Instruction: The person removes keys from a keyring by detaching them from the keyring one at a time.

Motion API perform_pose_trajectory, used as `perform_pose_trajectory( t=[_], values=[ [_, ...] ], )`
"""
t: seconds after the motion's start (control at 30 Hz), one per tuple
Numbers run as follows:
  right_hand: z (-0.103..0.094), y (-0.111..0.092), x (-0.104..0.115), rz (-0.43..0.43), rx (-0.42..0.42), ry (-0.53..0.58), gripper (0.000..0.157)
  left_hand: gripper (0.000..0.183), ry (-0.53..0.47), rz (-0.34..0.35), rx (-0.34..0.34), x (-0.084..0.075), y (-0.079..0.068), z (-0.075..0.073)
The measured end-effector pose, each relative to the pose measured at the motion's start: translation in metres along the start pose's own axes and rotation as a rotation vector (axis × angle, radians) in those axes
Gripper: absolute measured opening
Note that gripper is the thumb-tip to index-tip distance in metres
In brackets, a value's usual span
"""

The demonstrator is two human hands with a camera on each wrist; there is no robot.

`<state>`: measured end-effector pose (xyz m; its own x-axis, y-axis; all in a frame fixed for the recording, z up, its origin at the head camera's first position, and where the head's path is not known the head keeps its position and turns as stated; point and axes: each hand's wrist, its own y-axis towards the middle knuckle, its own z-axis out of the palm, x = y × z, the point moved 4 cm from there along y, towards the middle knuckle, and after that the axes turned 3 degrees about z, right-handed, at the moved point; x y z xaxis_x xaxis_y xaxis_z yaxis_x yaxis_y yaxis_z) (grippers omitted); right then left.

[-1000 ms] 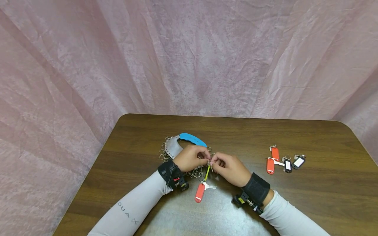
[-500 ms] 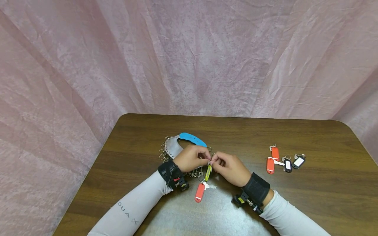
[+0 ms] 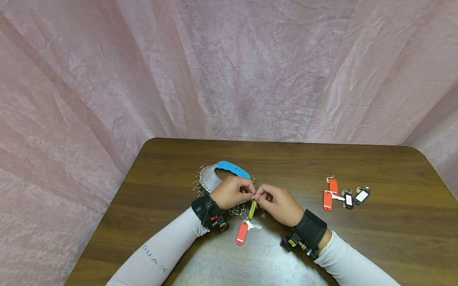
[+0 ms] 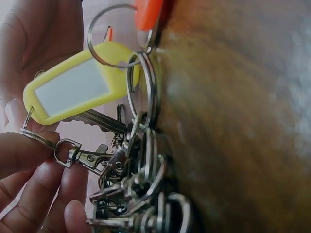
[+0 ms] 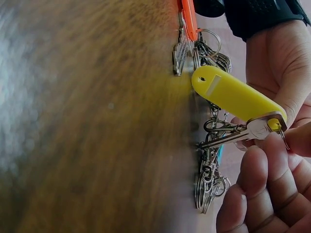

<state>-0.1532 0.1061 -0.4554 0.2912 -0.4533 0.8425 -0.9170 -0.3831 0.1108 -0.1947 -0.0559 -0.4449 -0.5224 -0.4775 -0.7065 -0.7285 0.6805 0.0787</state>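
A yellow key tag and a silver key hang from a small split ring between my two hands. My left hand and my right hand meet fingertip to fingertip and pinch this ring, whose upper part the fingers hide. A swivel clasp runs from the ring to a bunch of metal rings and clasps. These line the edge of a curved grey metal plate with a blue handle, partly covered by my left hand. Below hangs a red-orange tag with a key on a ring.
At the right on the brown wooden table lie two red-orange tags and two black tags with white labels, with keys. A pink curtain hangs behind the far table edge.
The yellow tag has turned from nearly edge-on to show more of its face, and its lower end swung slightly right. Both hands stay almost where they were.
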Motion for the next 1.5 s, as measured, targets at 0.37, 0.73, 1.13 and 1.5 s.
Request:
perform_pose_trajectory(
  t=[0.37, 0.73, 1.13, 1.5],
  values=[
    [-0.0011, -0.0001, 0.0016, 0.005, -0.017, 0.002, 0.009, 0.004, -0.006, 0.006, 0.001, -0.001, -0.0004, -0.0006],
    [-0.001, 0.0004, -0.0004, 0.028, -0.014, 0.003, 0.009, 0.004, -0.005, 0.04, -0.008, -0.0034, -0.0002, -0.0015],
    [-0.0004, 0.0016, -0.0039, 0.056, -0.013, -0.03, 0.013, 0.005, -0.013, 0.066, -0.012, -0.0042, -0.0005, -0.0027],
    [-0.0001, 0.0004, -0.005, 0.05, -0.034, 0.04, 0.011, 0.007, -0.034, 0.029, -0.023, -0.0003, 0.0001, -0.0009]
  ],
)
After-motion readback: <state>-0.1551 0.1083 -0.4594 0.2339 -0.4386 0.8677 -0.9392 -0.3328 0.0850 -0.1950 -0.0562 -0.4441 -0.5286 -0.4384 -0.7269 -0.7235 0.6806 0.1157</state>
